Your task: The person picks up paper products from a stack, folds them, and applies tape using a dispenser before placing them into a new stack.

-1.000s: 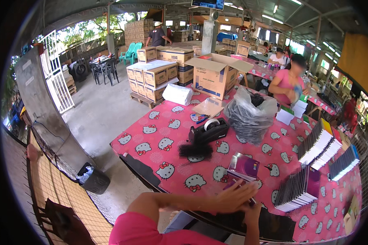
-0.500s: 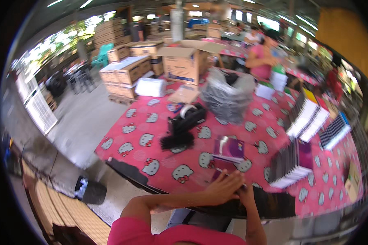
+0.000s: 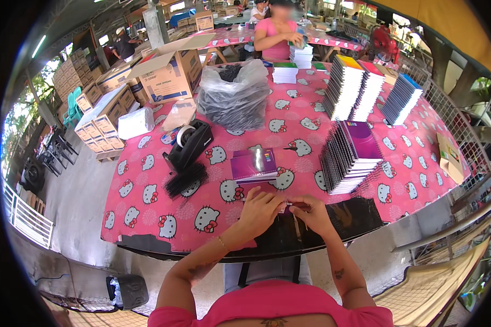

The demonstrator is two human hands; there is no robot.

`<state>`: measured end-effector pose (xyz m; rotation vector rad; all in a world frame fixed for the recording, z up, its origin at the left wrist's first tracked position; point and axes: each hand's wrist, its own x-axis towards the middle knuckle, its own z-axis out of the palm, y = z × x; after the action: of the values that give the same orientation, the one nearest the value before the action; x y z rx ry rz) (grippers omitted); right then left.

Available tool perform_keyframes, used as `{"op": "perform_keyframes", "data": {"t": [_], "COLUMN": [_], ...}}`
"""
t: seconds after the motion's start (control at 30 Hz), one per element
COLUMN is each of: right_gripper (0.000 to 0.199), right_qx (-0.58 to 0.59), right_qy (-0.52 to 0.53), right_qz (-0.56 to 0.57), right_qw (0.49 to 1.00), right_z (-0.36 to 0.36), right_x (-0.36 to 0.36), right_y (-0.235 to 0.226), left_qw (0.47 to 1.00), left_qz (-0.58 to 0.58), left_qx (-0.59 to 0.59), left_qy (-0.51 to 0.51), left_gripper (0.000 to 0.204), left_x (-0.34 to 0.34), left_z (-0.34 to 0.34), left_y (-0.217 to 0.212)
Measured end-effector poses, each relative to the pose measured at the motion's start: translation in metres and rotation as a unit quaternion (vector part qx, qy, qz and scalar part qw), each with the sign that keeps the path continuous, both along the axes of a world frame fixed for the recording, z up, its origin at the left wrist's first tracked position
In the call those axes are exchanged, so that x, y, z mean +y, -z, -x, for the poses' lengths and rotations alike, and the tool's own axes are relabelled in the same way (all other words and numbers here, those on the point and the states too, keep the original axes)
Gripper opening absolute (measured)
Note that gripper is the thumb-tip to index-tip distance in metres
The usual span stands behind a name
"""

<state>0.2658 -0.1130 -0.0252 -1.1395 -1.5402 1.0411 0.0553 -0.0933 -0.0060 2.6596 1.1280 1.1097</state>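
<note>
Left hand: fingers closed on a dark cover.
Right hand: fingers pinching its edge.
Risk: cover may slide off the table edge.

Purple notebook flat beneath hands

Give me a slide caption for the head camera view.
Both hands, left hand and right hand, work a purple notebook on a pink table.

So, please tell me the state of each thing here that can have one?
Brown cardboard box: flaps open.
Clear plastic bag of black coils: mouth open.
Purple spiral notebook: closed, lying flat.
Stack of purple notebooks: leaning.
Left hand: fingers pinching a small item.
Right hand: pinching too.
</note>
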Motion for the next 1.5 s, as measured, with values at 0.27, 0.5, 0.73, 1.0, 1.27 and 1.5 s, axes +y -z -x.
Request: {"op": "perform_keyframes", "data": {"t": [0.27,0.5,0.73,1.0,1.27,1.5], "right_gripper": [0.019,0.012,0.017,0.077,0.073,0.061], "right_qx": [0.025,0.038,-0.045,-0.213,-0.075,-0.138], "right_qy": [-0.106,-0.153,0.122,0.380,0.172,0.359], "right_qz": [0.122,0.027,-0.121,-0.285,-0.127,-0.269], "right_qw": [0.986,0.987,0.984,0.854,0.974,0.883], "right_z": [-0.025,-0.022,0.003,-0.124,-0.165,-0.174], "right_x": [0.028,0.033,0.009,0.005,0.045,-0.027], "right_y": [0.010,0.008,-0.010,-0.133,-0.117,-0.105], "left_qw": [1.000,0.999,0.997,0.948,0.951,0.989], "left_qz": [-0.017,0.027,0.002,-0.185,-0.044,-0.011], "left_qx": [-0.006,0.029,0.052,-0.176,-0.107,-0.073], "left_qy": [0.025,0.029,0.051,0.190,0.286,0.127], "left_gripper": [0.022,0.025,0.022,0.020,0.025,0.037], "left_x": [0.002,0.007,0.002,0.083,0.135,0.120], "left_z": [-0.002,0.004,-0.013,-0.119,-0.153,-0.041], "left_y": [0.002,0.000,-0.027,-0.158,-0.104,-0.091]}}
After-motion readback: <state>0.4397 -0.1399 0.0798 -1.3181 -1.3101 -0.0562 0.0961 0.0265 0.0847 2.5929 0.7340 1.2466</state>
